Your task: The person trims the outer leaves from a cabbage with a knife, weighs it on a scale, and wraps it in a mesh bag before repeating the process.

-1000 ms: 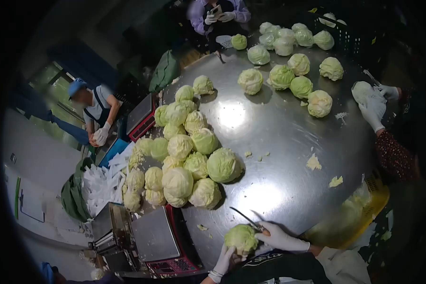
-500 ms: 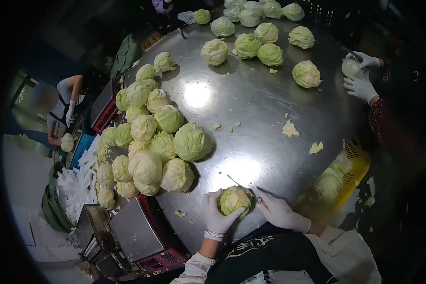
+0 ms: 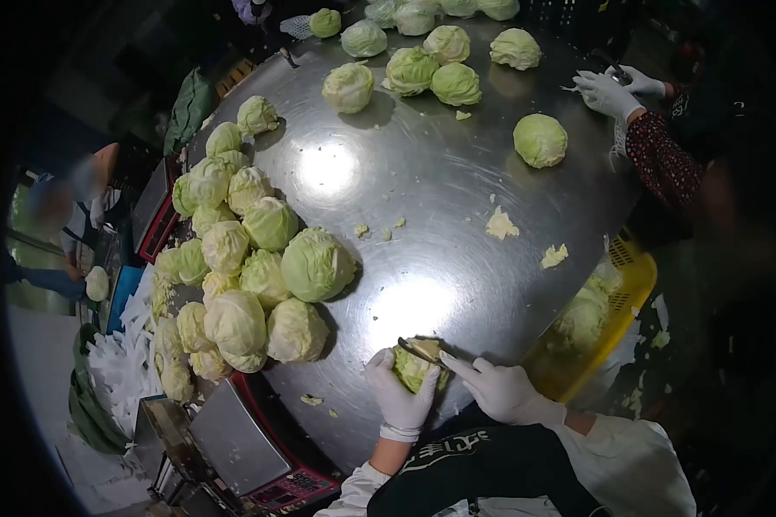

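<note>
Near the table's front edge, my gloved left hand is wrapped round the left side of a small cabbage. My right hand, also in a white glove, grips a knife whose handle is mostly hidden by the fingers. The dark, curved blade lies across the top of the cabbage, against a pale leaf or cut piece. To the left, the nearest of the piled cabbages rest on the metal table.
A scale stands at front left, by white strips. A yellow crate holds cabbages at right. Across the table are a co-worker's gloved hands with a dark-handled tool. Another person stands at far left. Leaf scraps dot the table.
My knife blade has swung from beyond the cabbage to across its top. The view has shifted slightly. The co-worker's hands at right no longer hold the wrapped cabbage.
</note>
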A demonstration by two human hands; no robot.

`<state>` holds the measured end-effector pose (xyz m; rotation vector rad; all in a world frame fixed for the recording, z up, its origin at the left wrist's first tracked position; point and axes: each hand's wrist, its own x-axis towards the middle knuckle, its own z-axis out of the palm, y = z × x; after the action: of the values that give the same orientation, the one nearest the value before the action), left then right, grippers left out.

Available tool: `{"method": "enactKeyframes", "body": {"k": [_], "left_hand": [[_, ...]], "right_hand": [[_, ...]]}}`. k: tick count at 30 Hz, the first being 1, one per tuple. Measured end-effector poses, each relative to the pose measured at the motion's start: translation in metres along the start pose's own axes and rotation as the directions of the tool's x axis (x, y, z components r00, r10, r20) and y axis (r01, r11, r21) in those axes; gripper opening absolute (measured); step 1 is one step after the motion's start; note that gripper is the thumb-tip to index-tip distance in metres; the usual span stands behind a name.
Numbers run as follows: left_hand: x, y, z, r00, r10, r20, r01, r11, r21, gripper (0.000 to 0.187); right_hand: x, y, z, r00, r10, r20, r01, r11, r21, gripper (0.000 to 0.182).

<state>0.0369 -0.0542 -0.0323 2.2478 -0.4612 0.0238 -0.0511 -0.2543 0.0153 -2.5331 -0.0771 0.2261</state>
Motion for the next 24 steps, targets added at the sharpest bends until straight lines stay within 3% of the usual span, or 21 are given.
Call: {"method": "enactKeyframes", "body": {"k": [4,7,9,11,12,14,15,16,17,18,19,20,22,24], "left_hand": [[0.001,0.023,0.001,0.995,0.095,0.002,-0.094,0.979,0.179,0.074],[-0.002,0.01,0.004,0.996,0.062,-0.067,-0.058,0.997,0.059,0.075],[-0.009,0.014,0.001,0.996,0.069,-0.059,-0.064,0.995,0.076,0.075],[-0.014,0.014,-0.001,0.995,0.086,-0.052,-0.081,0.992,0.097,0.075],[-0.021,0.01,0.0,0.993,0.088,-0.076,-0.086,0.996,0.035,0.076],[-0.038,0.005,-0.011,0.994,0.074,-0.075,-0.075,0.997,-0.018,0.078],[-0.037,0.003,-0.021,0.994,-0.11,0.013,0.111,0.984,-0.14,0.08],[-0.035,0.003,-0.033,0.952,-0.28,0.119,0.302,0.923,-0.24,0.083],[-0.033,0.005,-0.045,0.959,-0.223,0.173,0.239,0.968,-0.075,0.086],[-0.038,0.002,-0.048,0.956,-0.238,0.171,0.253,0.965,-0.067,0.086],[-0.044,-0.003,-0.051,0.942,-0.276,0.191,0.311,0.932,-0.187,0.086],[-0.05,-0.01,-0.052,0.927,-0.309,0.213,0.363,0.881,-0.304,0.087],[-0.064,-0.031,-0.044,0.926,-0.323,0.196,0.364,0.902,-0.232,0.082],[-0.057,-0.024,-0.031,0.953,-0.28,0.113,0.301,0.863,-0.405,0.076]], "right_hand": [[0.022,0.0,0.011,0.996,0.067,-0.062,-0.06,0.993,0.102,0.052],[0.032,0.008,0.025,0.986,0.054,-0.159,-0.024,0.983,0.184,0.05],[0.037,0.022,0.034,0.98,0.023,-0.197,0.015,0.982,0.188,0.05],[0.047,0.056,0.034,0.924,0.251,-0.288,-0.174,0.948,0.266,0.052],[0.051,0.065,0.023,0.925,0.244,-0.292,-0.167,0.95,0.265,0.052],[0.043,0.066,0.008,0.924,0.366,-0.107,-0.26,0.811,0.523,0.054],[0.037,0.061,0.004,0.936,0.351,0.035,-0.29,0.71,0.641,0.06],[0.032,0.053,0.007,0.937,0.348,0.038,-0.289,0.709,0.643,0.06],[0.027,0.043,0.015,0.958,0.282,0.052,-0.244,0.703,0.668,0.062],[0.022,0.033,0.018,0.974,0.214,0.069,-0.201,0.692,0.694,0.064],[0.018,0.022,0.01,0.957,0.193,0.216,-0.289,0.698,0.656,0.063],[0.014,0.018,0.026,0.979,0.127,0.163,-0.202,0.747,0.633,0.063],[0.008,0.005,0.024,0.994,0.027,0.108,-0.091,0.752,0.653,0.063],[0.002,-0.003,0.031,0.996,0.025,0.083,-0.068,0.816,0.574,0.062]]}}
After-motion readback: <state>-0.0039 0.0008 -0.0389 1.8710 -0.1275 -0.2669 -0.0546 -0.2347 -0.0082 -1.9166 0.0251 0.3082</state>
